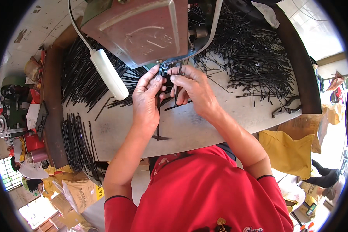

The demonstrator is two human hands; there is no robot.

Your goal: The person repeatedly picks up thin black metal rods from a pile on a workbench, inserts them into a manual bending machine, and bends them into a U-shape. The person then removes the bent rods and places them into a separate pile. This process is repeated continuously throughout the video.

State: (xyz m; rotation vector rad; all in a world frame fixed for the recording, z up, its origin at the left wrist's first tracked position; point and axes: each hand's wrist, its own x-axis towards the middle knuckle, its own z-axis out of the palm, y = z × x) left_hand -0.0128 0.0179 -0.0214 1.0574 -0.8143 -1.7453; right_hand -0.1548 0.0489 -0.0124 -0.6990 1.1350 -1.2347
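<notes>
- Pointing toward the near edge of the grey surface (189, 133), a thin black rod (158, 104) is pinched between the thumb and fingers of the left hand (145, 102).
- A second black rod (176, 94) is held among the curled fingers of the right hand (195, 91); what is pinched at its thumb tip cannot be told.
- Both hands are raised close together under the machine (143, 33), by which the middle of the far edge is covered; whether they touch cannot be told.
- The far left corner is filled by a pile of black rods (79, 77), above which a white lamp (109, 73) is hung.
- Smaller bundled rods (75, 139) are laid at the near left corner.
- The far right corner is heaped with tangled rods (255, 58); pliers (279, 111) are set by the right edge.
</notes>
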